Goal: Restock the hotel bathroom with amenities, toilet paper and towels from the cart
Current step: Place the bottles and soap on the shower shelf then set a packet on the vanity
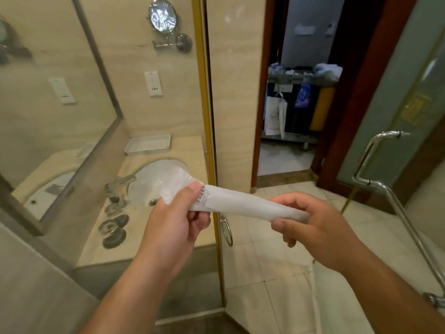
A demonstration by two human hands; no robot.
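A long white packet (240, 202) in thin wrapping stretches between both hands at the centre of the head view. My left hand (178, 218) grips its wider printed end, thumb on top. My right hand (310, 225) pinches the narrow end. The packet hangs above the edge of the vanity counter (187, 150). An empty white amenity tray (148, 145) sits at the back of the counter behind the sink (149, 179). The housekeeping cart (301, 97) stands outside the open doorway.
Upturned glasses on dark coasters (113, 227) line the counter's front beside the tap (120, 183). A gold-framed glass panel (207, 116) stands beside the counter. A glass door with a steel handle (375, 177) is at right. A round wall mirror (162, 16) hangs above.
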